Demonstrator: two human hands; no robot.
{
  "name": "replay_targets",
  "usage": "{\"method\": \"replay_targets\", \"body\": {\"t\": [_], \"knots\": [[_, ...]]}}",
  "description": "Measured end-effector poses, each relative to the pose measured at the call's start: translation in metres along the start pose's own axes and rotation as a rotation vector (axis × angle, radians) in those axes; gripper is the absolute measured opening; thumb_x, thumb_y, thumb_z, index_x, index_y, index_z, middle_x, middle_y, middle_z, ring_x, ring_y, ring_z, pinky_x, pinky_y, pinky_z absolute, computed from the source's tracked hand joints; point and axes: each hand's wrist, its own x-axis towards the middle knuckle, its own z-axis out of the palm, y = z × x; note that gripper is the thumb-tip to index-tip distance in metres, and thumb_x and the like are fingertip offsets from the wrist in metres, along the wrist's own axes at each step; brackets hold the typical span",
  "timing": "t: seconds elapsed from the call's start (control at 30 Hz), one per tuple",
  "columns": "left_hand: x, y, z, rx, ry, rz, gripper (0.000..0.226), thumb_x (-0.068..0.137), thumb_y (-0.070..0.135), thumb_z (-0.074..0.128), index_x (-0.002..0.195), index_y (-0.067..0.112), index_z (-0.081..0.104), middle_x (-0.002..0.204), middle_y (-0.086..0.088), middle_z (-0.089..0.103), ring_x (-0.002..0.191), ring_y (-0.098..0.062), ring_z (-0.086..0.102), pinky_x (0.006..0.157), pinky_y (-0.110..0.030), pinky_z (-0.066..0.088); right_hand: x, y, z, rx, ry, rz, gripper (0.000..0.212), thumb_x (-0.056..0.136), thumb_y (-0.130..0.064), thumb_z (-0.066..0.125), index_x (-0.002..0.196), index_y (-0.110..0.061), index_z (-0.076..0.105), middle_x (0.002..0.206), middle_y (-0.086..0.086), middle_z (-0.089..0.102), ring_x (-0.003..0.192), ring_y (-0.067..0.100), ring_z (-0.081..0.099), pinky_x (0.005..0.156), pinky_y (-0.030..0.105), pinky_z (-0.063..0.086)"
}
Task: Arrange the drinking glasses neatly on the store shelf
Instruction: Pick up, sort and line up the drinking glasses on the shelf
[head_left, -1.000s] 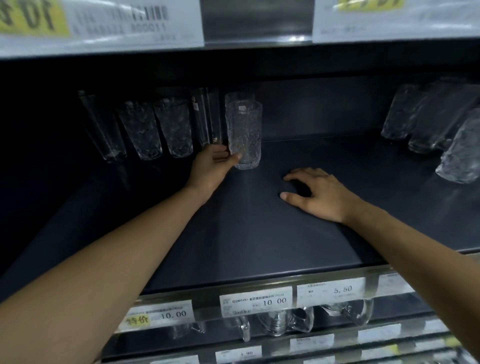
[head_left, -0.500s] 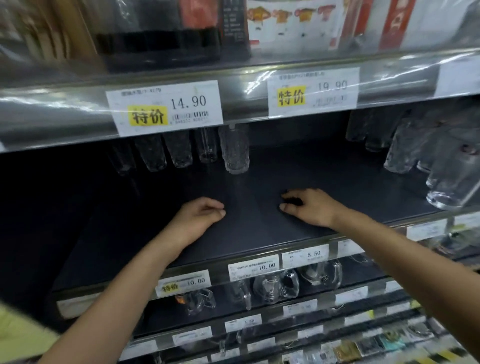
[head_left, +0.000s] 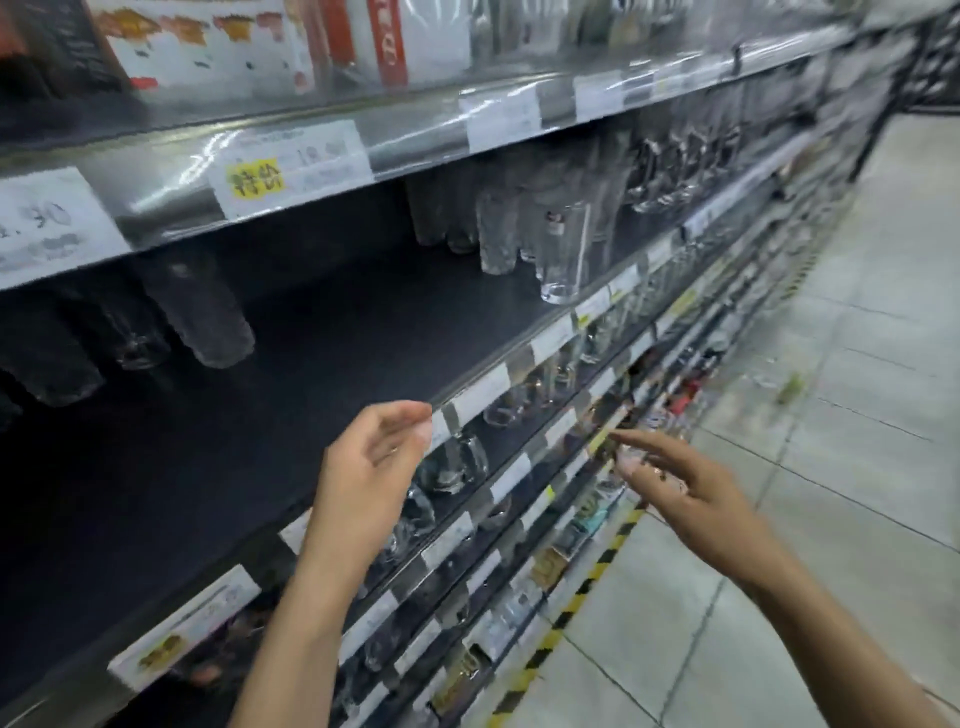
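Note:
A row of clear drinking glasses (head_left: 208, 317) stands at the back left of the dark shelf (head_left: 332, 358). A second group of tall glasses (head_left: 561, 249) stands at the right, near the shelf's front edge. My left hand (head_left: 374, 467) hovers in front of the shelf's front rail with fingers loosely curled, holding nothing. Further right and off the shelf, my right hand (head_left: 675, 483) floats over the lower shelves with its fingers stretched out, empty. The view is motion-blurred.
Price labels (head_left: 291, 166) line the rail of the shelf above. Lower shelves (head_left: 467, 519) hold glass mugs and small goods. A tiled aisle floor (head_left: 831, 467) with a yellow-black stripe (head_left: 571, 608) runs to the right.
Both hands have left the shelf surface and pulled back off it. The left hand let go of the textured glass earlier. The view has swung to the right along the aisle.

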Motion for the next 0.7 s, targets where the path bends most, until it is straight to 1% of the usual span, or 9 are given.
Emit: {"method": "replay_targets", "body": {"t": [0.03,0.07,0.17,0.27,0.33,0.4,0.47,0.53,0.7], "knots": [[-0.002,0.001,0.014,-0.011,-0.044,0.003,0.016,0.093,0.011,0.065,0.103,0.022,0.071,0.107,0.009,0.074,0.104,-0.002,0.067,0.095,-0.027,0.051,-0.011,0.004,-0.01,0.017,0.043,0.025,0.033,0.081,-0.057,0.059,0.114,-0.057,0.063,0.118,-0.042,0.058,0.115,-0.013,0.053,0.091,0.023,0.046],[-0.003,0.002,0.028,-0.022,-0.082,0.002,0.016,0.093,0.012,0.065,0.103,0.023,0.071,0.107,0.01,0.074,0.105,-0.003,0.067,0.096,-0.03,0.051,-0.02,0.007,-0.018,0.033,0.085,0.052,0.034,0.08,-0.057,0.059,0.114,-0.057,0.063,0.117,-0.044,0.058,0.115,-0.014,0.052,0.091,0.023,0.045],[-0.005,0.005,0.066,-0.051,-0.166,-0.006,0.016,0.094,0.012,0.064,0.103,0.023,0.07,0.108,0.01,0.074,0.106,-0.008,0.068,0.098,-0.038,0.052,-0.041,0.02,-0.042,0.044,0.208,0.09,0.037,0.077,-0.061,0.059,0.113,-0.057,0.064,0.116,-0.037,0.063,0.115,-0.007,0.056,0.097,0.026,0.046],[-0.003,0.004,0.1,-0.057,-0.223,-0.018,0.016,0.094,0.012,0.063,0.103,0.023,0.07,0.107,0.01,0.074,0.104,-0.009,0.069,0.098,-0.041,0.053,-0.049,0.038,-0.065,0.062,0.302,0.127,0.023,0.083,-0.05,0.063,0.105,-0.058,0.065,0.11,-0.038,0.064,0.108,-0.01,0.06,0.093,0.022,0.047],[-0.001,0.004,0.119,-0.047,-0.26,-0.033,0.017,0.094,0.014,0.062,0.105,0.024,0.069,0.107,0.013,0.073,0.102,-0.005,0.069,0.097,-0.039,0.053,-0.05,0.05,-0.078,0.074,0.337,0.152,0.022,0.087,-0.043,0.065,0.103,-0.058,0.065,0.109,-0.035,0.065,0.106,-0.01,0.06,0.09,0.02,0.047],[0.005,0.004,0.139,-0.033,-0.283,-0.041,0.017,0.093,0.016,0.063,0.106,0.026,0.069,0.108,0.014,0.073,0.103,-0.005,0.069,0.097,-0.039,0.053,-0.047,0.064,-0.092,0.088,0.355,0.174,0.023,0.09,-0.038,0.066,0.105,-0.056,0.066,0.109,-0.029,0.067,0.106,-0.008,0.061,0.089,0.02,0.048],[0.014,0.004,0.158,-0.029,-0.289,-0.058,0.017,0.093,0.016,0.063,0.105,0.026,0.069,0.108,0.012,0.073,0.104,-0.007,0.069,0.098,-0.04,0.053,-0.038,0.08,-0.106,0.111,0.367,0.197,0.023,0.089,-0.039,0.066,0.108,-0.051,0.067,0.11,-0.023,0.069,0.105,-0.003,0.064,0.091,0.024,0.05],[0.025,0.003,0.18,-0.022,-0.281,-0.072,0.017,0.092,0.017,0.064,0.106,0.025,0.069,0.109,0.011,0.073,0.104,-0.008,0.069,0.098,-0.041,0.053,-0.023,0.097,-0.121,0.125,0.363,0.206,0.023,0.089,-0.039,0.067,0.11,-0.046,0.068,0.111,-0.021,0.069,0.105,-0.002,0.064,0.092,0.025,0.051],[0.061,0.001,0.236,0.007,-0.186,-0.098,0.016,0.094,0.016,0.062,0.108,0.022,0.068,0.107,0.014,0.074,0.099,-0.005,0.07,0.092,-0.033,0.055,0.037,0.14,-0.164,0.162,0.295,0.186,0.023,0.09,-0.034,0.067,0.111,-0.042,0.069,0.11,-0.02,0.07,0.103,-0.005,0.064,0.089,0.023,0.05]]}}
